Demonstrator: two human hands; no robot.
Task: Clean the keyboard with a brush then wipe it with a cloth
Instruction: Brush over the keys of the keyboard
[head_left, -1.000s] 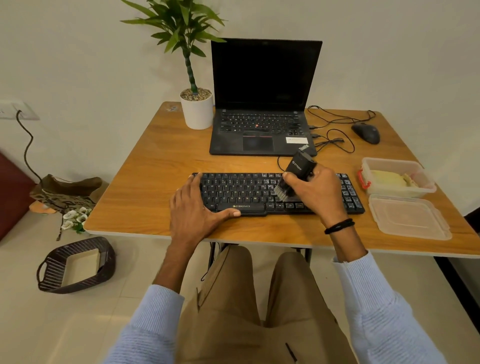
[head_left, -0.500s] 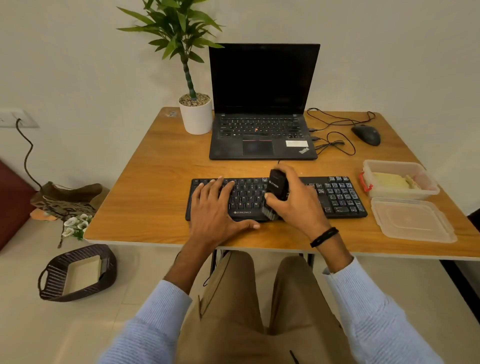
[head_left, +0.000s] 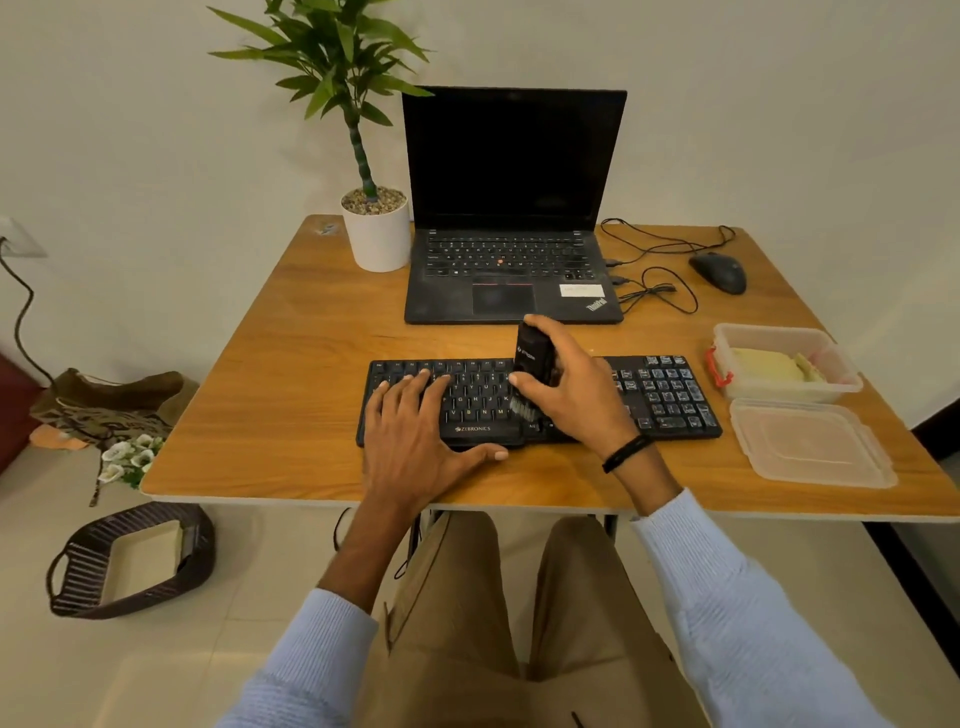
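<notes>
Right hand (head_left: 576, 395) grips brush (head_left: 535, 364), bristles down on keyboard (head_left: 670, 395) mid-rows at desk (head_left: 291, 364) front. Left hand (head_left: 415, 431) lies flat, fingers relaxed, steadying the left end. Best: short light strokes along rows, keyboard pinned.

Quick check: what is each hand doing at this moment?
Left hand: open, fingers flat on the keyboard.
Right hand: closed around the brush, bristles down on the keys.

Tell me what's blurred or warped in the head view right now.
Head view: the brush and right hand are slightly motion-blurred; the left hand and keyboard logo are sharp; the wide-angle lens bows the table edges; light is soft, no glare.
</notes>
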